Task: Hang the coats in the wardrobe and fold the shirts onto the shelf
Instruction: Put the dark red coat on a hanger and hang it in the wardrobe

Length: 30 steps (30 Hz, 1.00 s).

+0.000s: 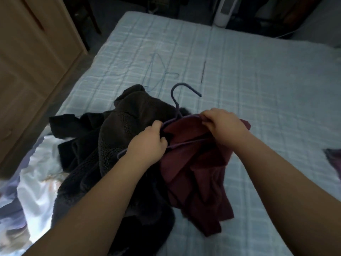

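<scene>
A maroon garment [195,174] lies on the bed with a purple hanger [176,100] partly inside it, the hook pointing away from me. My left hand [147,145] grips the hanger's left arm together with the maroon cloth. My right hand [221,124] pinches the garment's collar edge at the hanger's right shoulder. Left of them sits a heap of dark fleece coats [114,130]. A second thin blue hanger [156,71] lies flat on the bed beyond the pile.
The light blue checked bedcover [258,80] stretches to the right and far side. A wooden wardrobe [33,52] stands at the left. White and lilac clothes [35,178] lie at the near left. A white tower appliance [224,10] stands past the bed. Purple cloth [334,159] shows at the right edge.
</scene>
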Tool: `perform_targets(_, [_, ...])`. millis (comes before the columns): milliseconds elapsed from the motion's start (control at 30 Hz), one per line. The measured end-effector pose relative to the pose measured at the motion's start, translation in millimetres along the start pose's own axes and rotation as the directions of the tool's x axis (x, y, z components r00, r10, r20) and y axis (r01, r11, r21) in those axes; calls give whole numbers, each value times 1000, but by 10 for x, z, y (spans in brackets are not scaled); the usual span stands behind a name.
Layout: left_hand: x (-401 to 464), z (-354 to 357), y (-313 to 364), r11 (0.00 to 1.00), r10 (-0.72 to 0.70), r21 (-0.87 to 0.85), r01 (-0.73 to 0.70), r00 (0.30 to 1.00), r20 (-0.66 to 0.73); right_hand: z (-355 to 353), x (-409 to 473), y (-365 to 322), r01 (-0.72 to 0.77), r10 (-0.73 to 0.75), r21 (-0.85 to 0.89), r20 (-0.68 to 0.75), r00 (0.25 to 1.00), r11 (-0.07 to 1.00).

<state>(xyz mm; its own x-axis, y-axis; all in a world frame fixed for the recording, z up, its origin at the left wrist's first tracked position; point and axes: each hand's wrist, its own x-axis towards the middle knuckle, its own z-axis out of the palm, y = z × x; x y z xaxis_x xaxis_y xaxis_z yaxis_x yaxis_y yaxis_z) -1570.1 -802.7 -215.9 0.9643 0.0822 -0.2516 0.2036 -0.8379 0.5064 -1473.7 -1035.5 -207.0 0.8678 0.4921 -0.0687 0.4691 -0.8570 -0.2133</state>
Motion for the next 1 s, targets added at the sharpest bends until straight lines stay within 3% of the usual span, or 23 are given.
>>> perform_targets(167, [-502, -439, 356, 983, 171, -58, -174, 983, -60, -736, -888, -235, -111, 113, 31, -78, 990, 993])
perform_targets(367, [-1177, -817, 497, 888, 378, -282, -363, 926, 0, -1572, -1748, -496, -226, 221, 3, -213, 952, 974])
perform_targets(500, [-1390, -850, 508, 916, 324, -250, -312, 946, 5, -1851, -2183, -525, -298, 283, -10, -286, 915, 955])
perform_targets(633, [-1598, -733, 694, 923, 350, -190, -333, 935, 63, -1688, -2465, -524, -302, 295, 12, -251, 922, 953])
perform_targets(800, [-1738, -554, 1069, 860, 464, -236, -453, 886, -10, -1255, -2569, -439, -226, 242, 128, -128, 962, 966])
perform_targets(1000, [-1599, -224, 1127, 931, 327, -178, -319, 945, 14, -1000, -2523, 21, -275, 282, 167, -16, 959, 947])
